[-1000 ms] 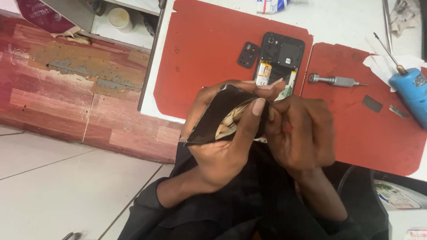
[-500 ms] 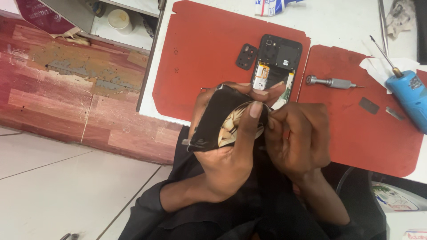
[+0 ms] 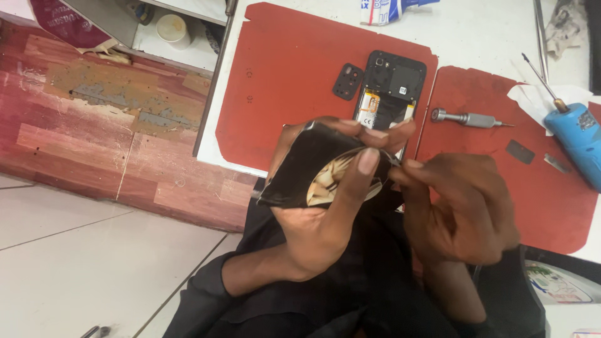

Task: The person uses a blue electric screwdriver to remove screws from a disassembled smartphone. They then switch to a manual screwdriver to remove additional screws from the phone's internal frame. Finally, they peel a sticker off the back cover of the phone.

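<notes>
Barely shifted since earlier, left hand [image 3: 325, 206] gripped the bent black back cover [image 3: 300, 169]; right hand [image 3: 457, 213] pinched its edge, peeling; steady pull needed next.

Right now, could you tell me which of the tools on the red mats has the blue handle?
The screwdriver with the blue handle at the far right edge; the small precision screwdriver nearer the opened phone is all silver metal.
</notes>
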